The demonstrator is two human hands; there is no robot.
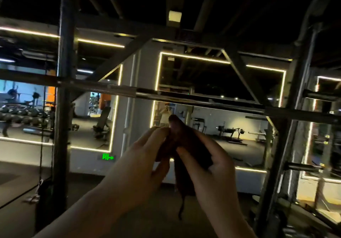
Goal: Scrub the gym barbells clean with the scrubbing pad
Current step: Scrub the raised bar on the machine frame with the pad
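1. The dark pad (178,128) is pinched between the curled fingers and thumbs of the left hand (144,156) and right hand (212,162).
2. It is held below the barbell (166,94), apart from it.
3. The barbell is laid across the rack (63,90).
4. Lit mirrors (221,82) are seen behind.

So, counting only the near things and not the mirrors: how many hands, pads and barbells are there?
Hands: 2 (left hand, right hand)
Pad: 1
Barbell: 1, across the rack
Total: 4
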